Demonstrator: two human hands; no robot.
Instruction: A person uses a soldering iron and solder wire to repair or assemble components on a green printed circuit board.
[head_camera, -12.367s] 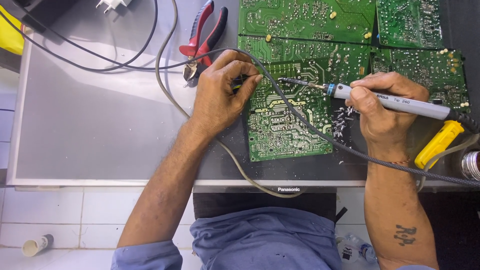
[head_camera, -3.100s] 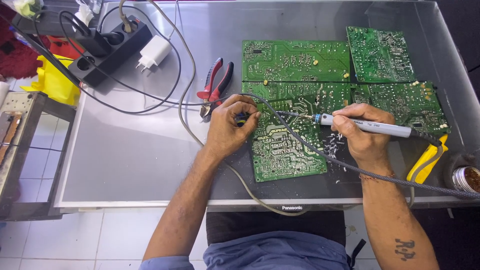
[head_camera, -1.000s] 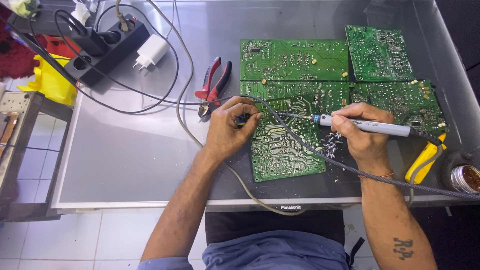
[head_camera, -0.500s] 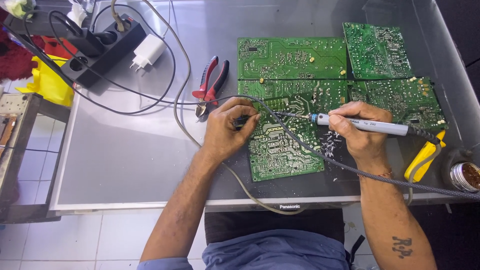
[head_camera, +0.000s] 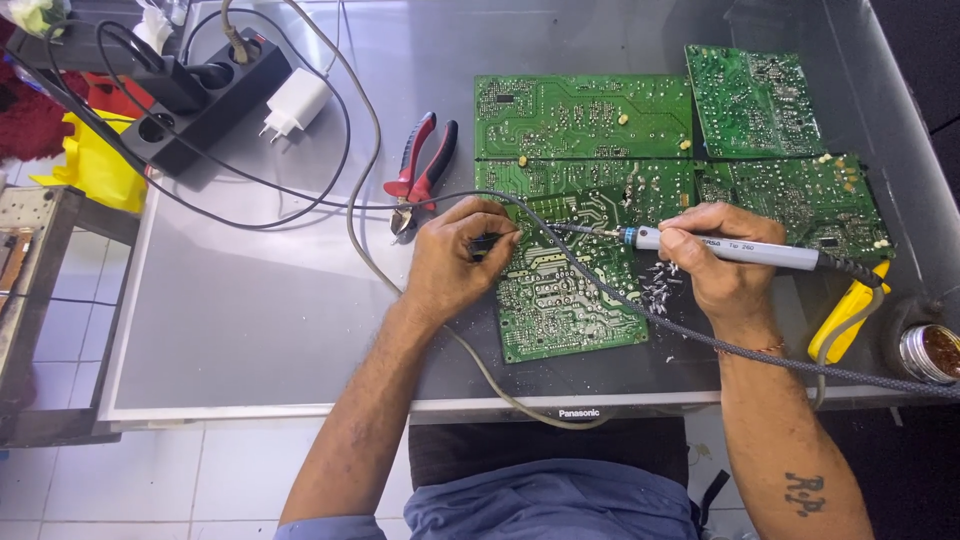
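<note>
Green circuit board (head_camera: 565, 300) flat on grey glass-like panel (head_camera: 260, 300), directly ahead of torso, between both hands. Right hand (head_camera: 725, 265) clenched in pen grip round soldering iron (head_camera: 735, 250); iron's long axis near horizontal, tip (head_camera: 600, 233) pointing left onto board's upper part. Left hand (head_camera: 455, 260) curled, fingertips pressing board's left edge and pinching something small and dark, cannot tell what. Tip roughly midway between the hands, slightly nearer right. Braided cord (head_camera: 640, 310) crossing board diagonally. More green boards (head_camera: 585, 120) touching behind. Red-handled cutters (head_camera: 420, 170) just beyond left hand. Yellow tool (head_camera: 845, 315) and round tin (head_camera: 930, 350) at right. Black power strip (head_camera: 205, 100) with white charger (head_camera: 290, 105) far left. White tiled floor (head_camera: 200, 480) below.
</note>
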